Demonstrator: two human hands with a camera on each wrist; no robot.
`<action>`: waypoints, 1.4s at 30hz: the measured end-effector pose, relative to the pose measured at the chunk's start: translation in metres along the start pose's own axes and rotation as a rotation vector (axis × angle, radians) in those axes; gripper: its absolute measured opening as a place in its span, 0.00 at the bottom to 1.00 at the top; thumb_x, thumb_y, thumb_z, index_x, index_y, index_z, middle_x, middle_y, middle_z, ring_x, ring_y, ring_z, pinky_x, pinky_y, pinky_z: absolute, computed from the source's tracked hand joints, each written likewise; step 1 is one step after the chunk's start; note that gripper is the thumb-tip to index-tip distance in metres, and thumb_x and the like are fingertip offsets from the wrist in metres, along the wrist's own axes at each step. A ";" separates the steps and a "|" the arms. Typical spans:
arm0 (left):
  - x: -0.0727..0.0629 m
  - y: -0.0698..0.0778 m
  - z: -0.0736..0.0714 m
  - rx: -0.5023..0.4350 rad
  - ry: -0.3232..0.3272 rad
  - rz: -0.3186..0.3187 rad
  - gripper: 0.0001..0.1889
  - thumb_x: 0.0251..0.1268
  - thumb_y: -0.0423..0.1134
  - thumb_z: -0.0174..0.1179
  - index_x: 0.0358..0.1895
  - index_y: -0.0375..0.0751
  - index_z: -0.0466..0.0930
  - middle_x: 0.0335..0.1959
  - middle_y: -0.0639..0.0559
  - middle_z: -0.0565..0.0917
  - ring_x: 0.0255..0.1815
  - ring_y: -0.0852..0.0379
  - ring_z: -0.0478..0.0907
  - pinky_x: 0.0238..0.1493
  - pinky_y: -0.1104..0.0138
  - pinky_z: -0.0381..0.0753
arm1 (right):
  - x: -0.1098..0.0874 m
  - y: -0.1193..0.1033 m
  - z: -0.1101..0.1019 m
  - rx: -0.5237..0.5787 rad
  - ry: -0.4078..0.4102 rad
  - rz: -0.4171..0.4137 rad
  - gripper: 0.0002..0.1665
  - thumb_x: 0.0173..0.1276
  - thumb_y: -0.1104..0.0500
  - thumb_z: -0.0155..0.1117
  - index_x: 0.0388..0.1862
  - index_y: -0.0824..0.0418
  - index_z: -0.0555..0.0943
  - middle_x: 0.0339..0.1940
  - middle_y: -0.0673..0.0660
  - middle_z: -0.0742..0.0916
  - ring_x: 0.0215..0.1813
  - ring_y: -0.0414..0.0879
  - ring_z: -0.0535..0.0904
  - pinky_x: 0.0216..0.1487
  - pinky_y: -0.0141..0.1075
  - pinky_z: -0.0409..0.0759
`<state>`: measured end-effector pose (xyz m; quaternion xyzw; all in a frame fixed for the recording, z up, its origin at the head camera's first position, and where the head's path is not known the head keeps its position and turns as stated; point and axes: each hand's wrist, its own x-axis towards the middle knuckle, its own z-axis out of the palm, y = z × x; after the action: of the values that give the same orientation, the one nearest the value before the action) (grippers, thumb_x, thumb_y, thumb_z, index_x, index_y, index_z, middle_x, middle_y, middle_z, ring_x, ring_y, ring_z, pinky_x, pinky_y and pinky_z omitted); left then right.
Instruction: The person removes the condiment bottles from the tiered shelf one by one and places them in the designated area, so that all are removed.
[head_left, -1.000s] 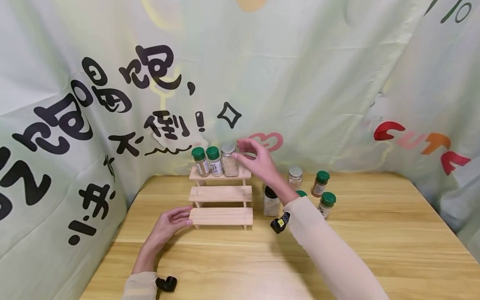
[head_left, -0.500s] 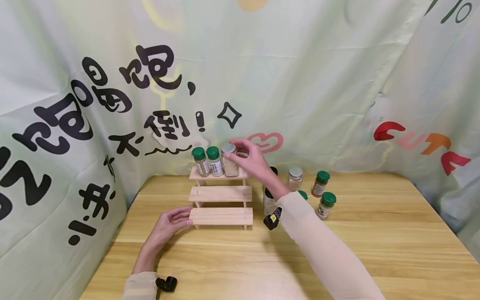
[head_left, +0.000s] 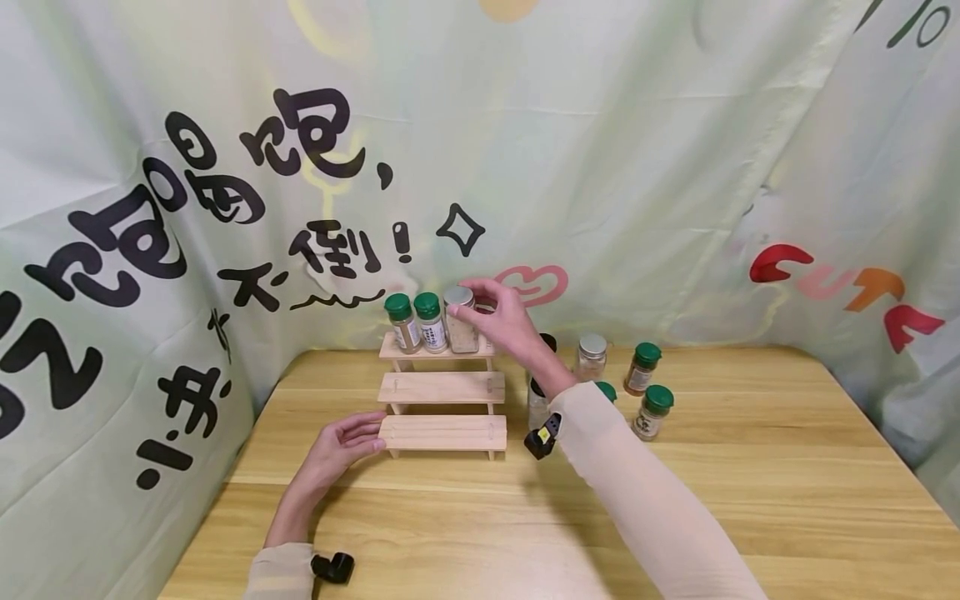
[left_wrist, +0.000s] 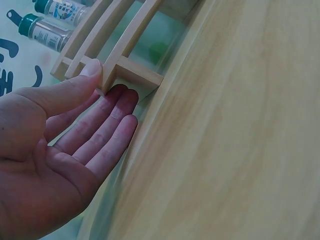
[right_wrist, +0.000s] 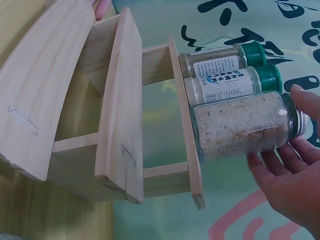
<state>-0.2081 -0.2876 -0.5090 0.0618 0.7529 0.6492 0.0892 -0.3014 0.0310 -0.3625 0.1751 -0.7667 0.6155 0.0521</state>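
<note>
My right hand [head_left: 504,318] holds a glass spice jar [head_left: 462,330] of pale, coarse granules by its silver lid, thumb on one side and fingers on the other. The jar stands upright, its base at the top step of a wooden three-step rack [head_left: 442,431]. Close beside it on that step are two green-capped spice jars [right_wrist: 227,86] with white labels. At the bottom step's left end, my left hand [head_left: 343,450] holds the rack lightly; in the left wrist view the thumb [left_wrist: 91,70] lies on the step's corner, with the index finger mostly hidden.
Right of the rack stand more spice jars: a silver-lidded jar [head_left: 591,357], green-capped jars [head_left: 654,412] and black-lidded ones partly behind my right forearm. A printed curtain [head_left: 637,208] hangs behind the wooden table [head_left: 480,533].
My right hand has shifted slightly left, its fingers coming further around the jar's lid. The jar stays on the top step, and my left hand has kept its place.
</note>
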 end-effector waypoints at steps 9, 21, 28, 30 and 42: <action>-0.001 0.000 0.000 -0.006 -0.005 0.004 0.31 0.64 0.28 0.70 0.69 0.25 0.72 0.62 0.28 0.79 0.54 0.57 0.85 0.56 0.67 0.84 | -0.006 -0.002 -0.001 -0.009 0.006 -0.040 0.26 0.68 0.59 0.75 0.62 0.66 0.81 0.54 0.61 0.87 0.56 0.53 0.84 0.59 0.40 0.83; 0.000 0.000 -0.001 0.010 -0.005 -0.003 0.31 0.65 0.30 0.71 0.69 0.26 0.72 0.61 0.29 0.80 0.55 0.54 0.84 0.56 0.68 0.83 | -0.026 -0.013 -0.010 0.025 -0.017 -0.066 0.27 0.67 0.56 0.76 0.62 0.65 0.81 0.52 0.58 0.86 0.55 0.51 0.85 0.58 0.38 0.84; 0.000 -0.002 -0.002 0.016 -0.005 -0.005 0.31 0.65 0.31 0.71 0.69 0.27 0.72 0.62 0.30 0.80 0.57 0.52 0.84 0.56 0.68 0.83 | -0.036 -0.010 -0.014 0.028 -0.007 -0.086 0.24 0.66 0.59 0.76 0.59 0.64 0.82 0.50 0.58 0.86 0.52 0.51 0.85 0.60 0.43 0.84; 0.000 -0.002 -0.002 0.017 -0.004 -0.004 0.31 0.64 0.31 0.71 0.69 0.27 0.73 0.62 0.30 0.80 0.57 0.52 0.84 0.56 0.68 0.83 | -0.039 -0.010 -0.015 0.039 -0.007 -0.085 0.23 0.66 0.60 0.76 0.58 0.64 0.82 0.50 0.58 0.86 0.52 0.51 0.85 0.59 0.44 0.84; 0.000 -0.002 -0.002 0.012 -0.015 -0.001 0.31 0.65 0.31 0.71 0.69 0.27 0.72 0.61 0.29 0.80 0.55 0.53 0.85 0.56 0.67 0.84 | -0.065 -0.009 -0.021 0.046 -0.002 -0.076 0.23 0.65 0.61 0.77 0.57 0.64 0.83 0.49 0.60 0.87 0.52 0.53 0.84 0.57 0.43 0.85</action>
<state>-0.2087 -0.2900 -0.5110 0.0669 0.7562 0.6440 0.0949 -0.2409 0.0632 -0.3681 0.2059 -0.7451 0.6304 0.0706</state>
